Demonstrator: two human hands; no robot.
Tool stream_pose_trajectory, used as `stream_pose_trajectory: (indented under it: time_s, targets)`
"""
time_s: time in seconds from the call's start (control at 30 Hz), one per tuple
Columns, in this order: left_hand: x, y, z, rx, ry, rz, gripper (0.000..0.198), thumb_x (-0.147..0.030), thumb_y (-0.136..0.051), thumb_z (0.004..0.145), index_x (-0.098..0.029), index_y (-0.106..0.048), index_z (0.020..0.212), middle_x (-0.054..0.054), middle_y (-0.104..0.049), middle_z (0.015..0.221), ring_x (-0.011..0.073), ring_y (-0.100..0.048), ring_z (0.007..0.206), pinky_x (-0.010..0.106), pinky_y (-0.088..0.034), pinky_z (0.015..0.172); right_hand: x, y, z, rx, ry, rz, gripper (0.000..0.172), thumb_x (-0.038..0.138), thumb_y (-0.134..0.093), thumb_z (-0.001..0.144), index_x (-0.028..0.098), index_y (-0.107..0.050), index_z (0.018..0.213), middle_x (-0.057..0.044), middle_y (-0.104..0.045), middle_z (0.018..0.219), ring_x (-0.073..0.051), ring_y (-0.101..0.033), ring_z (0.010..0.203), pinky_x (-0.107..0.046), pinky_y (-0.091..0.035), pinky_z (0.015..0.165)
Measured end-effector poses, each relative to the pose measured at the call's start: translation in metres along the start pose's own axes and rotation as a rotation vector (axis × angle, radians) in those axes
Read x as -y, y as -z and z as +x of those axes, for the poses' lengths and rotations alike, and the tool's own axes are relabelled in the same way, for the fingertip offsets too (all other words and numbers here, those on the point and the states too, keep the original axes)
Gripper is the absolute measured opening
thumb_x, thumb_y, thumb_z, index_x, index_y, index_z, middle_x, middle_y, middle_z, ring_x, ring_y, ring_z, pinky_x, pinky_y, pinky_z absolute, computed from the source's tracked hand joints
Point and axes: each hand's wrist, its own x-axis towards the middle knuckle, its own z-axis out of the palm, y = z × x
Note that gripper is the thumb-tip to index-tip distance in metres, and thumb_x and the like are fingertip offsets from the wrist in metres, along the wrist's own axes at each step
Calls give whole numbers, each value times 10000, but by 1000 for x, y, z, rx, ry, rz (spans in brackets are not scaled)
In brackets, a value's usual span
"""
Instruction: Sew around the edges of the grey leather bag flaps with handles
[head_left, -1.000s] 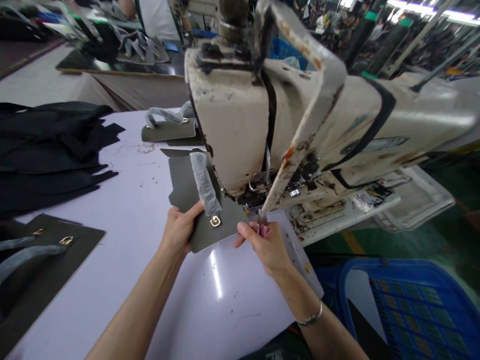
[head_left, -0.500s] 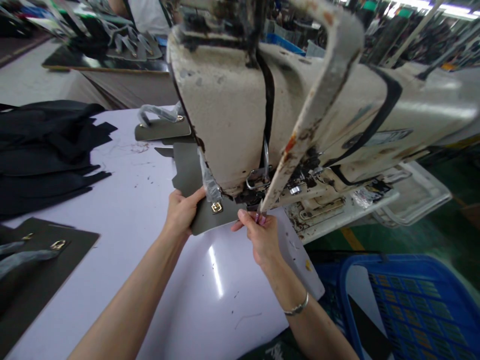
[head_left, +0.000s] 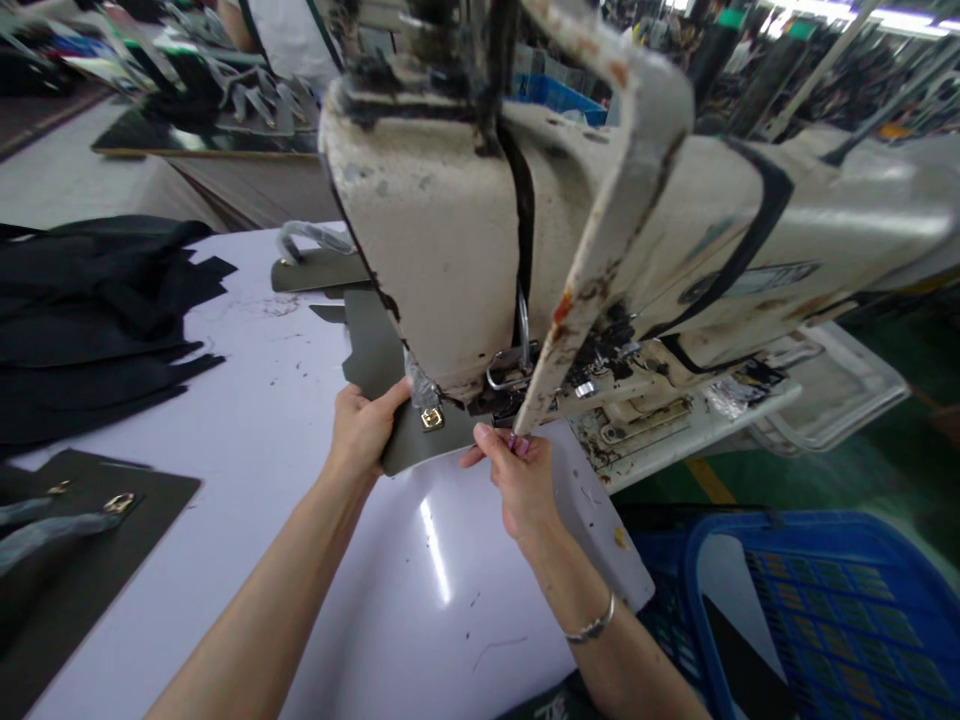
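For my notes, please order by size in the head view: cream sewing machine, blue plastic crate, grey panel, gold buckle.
1. Cream metal sewing machine
2. Blue plastic crate, cut off by the frame
3. Grey flat panel, partly hidden
4. Small gold metal buckle

The machine sits nearest the camera, so its lead is unsure.

The sewing machine head (head_left: 442, 230) hides the far end of the grey panel (head_left: 375, 350)

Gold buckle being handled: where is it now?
In the head view, the gold buckle sits on the grey panel, below the sewing machine head, between the left hand and right hand.
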Motion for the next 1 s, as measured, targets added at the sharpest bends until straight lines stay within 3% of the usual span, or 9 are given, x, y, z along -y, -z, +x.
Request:
stream_pose_trajectory:
  time_s: [0.2,0.37,0.53,0.77,1.0]
  targets:
    - [-11,-6,-7,-11,-10,-11,480,-274,-881,578,-110,-760,1013,113,-787,1058,237,-734,813,313,-602,724,-4,-5,-2,-22,-5,-6,494,619,-733,808,170,-775,606,39,-317,392,-133,-439,522,-275,-344,561]
    - [-15,-9,-7,-32,-51,17,334,-269,-858,582,-99,-744,847,109,-786,990,214,-708,789,288,-580,715,-9,-14,-3,-108,-11,65,487,579,-759,785,167,-713,530,-5,-468,440,-128,-440,516,-281,-340,537]
    - [-17,-10,-5,-99,-57,52,307,-256,-838,578,-123,-731,833,63,-771,886,174,-653,729,243,-548,640,-10,-26,1,-209,-22,108,439,516,-776,780,171,-692,522,-21,-544,486,-138,-492,532,-284,-374,549]
    - [-10,-7,0,-71,-39,7,319,-274,-834,584,-123,-728,844,62,-768,886,147,-637,679,231,-546,620,-9,-37,0,-273,19,153,373,428,-759,814,175,-683,551,-38,-642,611,-163,-572,651,-296,-458,665]
    - [-5,-8,-3,-157,-76,9,364,-243,-836,584,-91,-744,902,96,-777,957,170,-673,771,270,-579,701,-18,-46,2,-285,22,244,415,433,-774,774,193,-510,561,57,-413,539,-99,-344,558,-258,-318,531]
